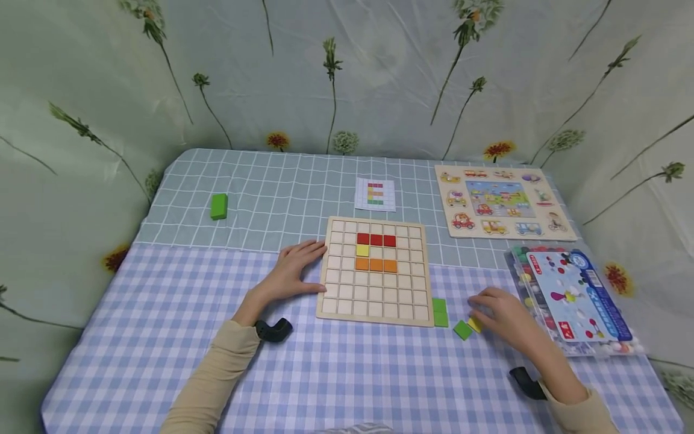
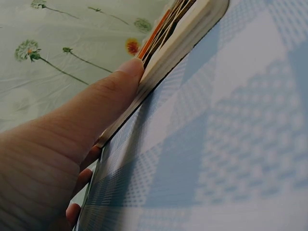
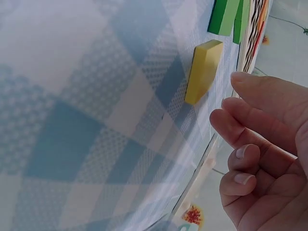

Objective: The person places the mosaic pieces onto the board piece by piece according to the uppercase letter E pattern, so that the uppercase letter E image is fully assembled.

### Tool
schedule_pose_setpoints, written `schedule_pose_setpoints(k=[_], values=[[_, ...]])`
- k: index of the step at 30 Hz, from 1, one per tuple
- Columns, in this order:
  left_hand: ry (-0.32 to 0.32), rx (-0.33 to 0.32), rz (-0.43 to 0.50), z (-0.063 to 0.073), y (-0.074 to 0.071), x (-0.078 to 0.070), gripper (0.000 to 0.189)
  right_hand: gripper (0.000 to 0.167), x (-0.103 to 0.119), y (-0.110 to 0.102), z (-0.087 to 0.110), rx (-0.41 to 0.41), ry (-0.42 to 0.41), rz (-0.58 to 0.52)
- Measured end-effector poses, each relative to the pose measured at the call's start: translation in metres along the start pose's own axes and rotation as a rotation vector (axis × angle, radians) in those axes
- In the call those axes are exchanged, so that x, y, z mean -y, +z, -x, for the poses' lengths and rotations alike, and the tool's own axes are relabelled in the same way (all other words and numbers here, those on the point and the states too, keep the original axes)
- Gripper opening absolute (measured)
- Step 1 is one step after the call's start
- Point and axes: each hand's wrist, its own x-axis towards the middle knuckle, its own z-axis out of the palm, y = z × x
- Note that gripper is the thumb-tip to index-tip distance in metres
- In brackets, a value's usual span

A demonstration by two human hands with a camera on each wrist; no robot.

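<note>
A wooden grid board [image 1: 374,308] carries three red tiles [image 1: 376,240], one yellow tile [image 1: 362,250] and three orange tiles [image 1: 376,265]. My left hand [image 1: 290,274] rests along the board's left edge, thumb and fingers extended; in the left wrist view the thumb [image 2: 108,94] touches the side. On the cloth to the right, my right hand [image 1: 506,318] is beside a loose yellow tile [image 3: 204,72], its fingers loosely bent and holding nothing in the right wrist view. Left of that tile lies a green tile [image 1: 462,330], and more green tiles [image 1: 440,312] sit against the board's edge.
Behind the board lies a printed pattern card [image 1: 375,194]. A green block [image 1: 219,206] is at the back left. A wooden picture puzzle [image 1: 452,226] fills the back right, with a clear case [image 1: 577,295] of colourful pieces in front, close to my right hand.
</note>
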Motion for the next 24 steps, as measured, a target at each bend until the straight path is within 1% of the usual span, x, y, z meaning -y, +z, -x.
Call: schedule_pose_setpoints(k=[8,15,18,24], values=[[-0.015,0.002,0.014,-0.001,0.000,0.002,0.089,0.025,-0.003,0.004,0.007,-0.024,0.020,-0.003],[-0.001,-0.006,-0.002,-0.001,-0.001,0.001,0.089,0.023,-0.003,0.006,0.010,-0.055,0.009,0.008],[-0.002,-0.003,-0.005,-0.001,-0.001,0.000,0.089,0.024,-0.005,0.006,0.011,-0.046,0.016,0.010],[-0.013,0.011,0.004,0.000,-0.002,-0.001,0.088,0.030,-0.003,0.007,0.015,0.021,0.077,-0.032]])
